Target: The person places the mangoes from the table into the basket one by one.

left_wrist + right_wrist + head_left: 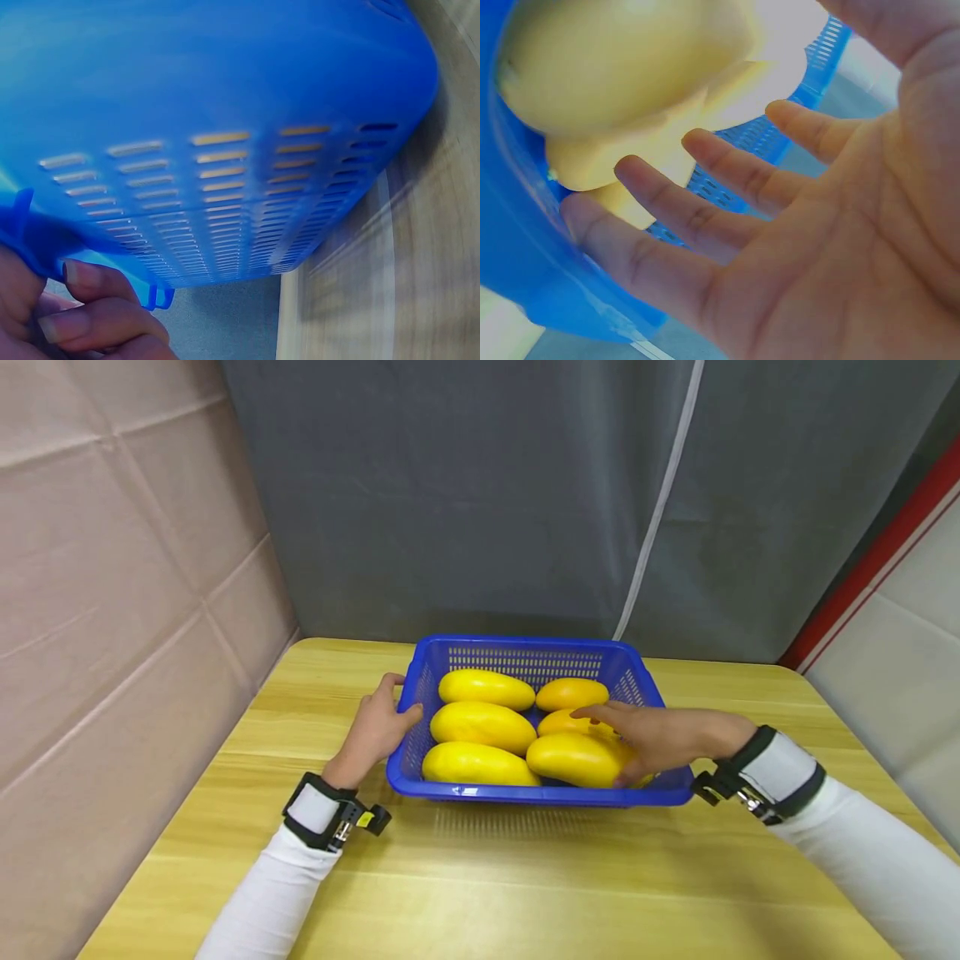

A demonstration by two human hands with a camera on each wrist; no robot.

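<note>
A blue plastic basket (517,794) with slotted walls holds several smooth yellow mangoes in two columns. Three of them, led by the front mango (476,764), lie along its left half; three more fill the right half. My left hand (381,724) grips the basket's left rim, and the left wrist view shows its curled fingers (105,319) beside the slotted wall. On the other side, my right hand (656,739) reaches over the right rim with fingers spread above the front right mango (573,760). In the right wrist view these fingers (727,169) are extended, close to the mangoes.
The basket stands toward the back of a light wooden table (487,893). Behind it hangs a grey curtain (450,510) with a white cord (660,510). A pale padded wall (127,568) rises on the left, and a white panel with a red edge (885,543) on the right.
</note>
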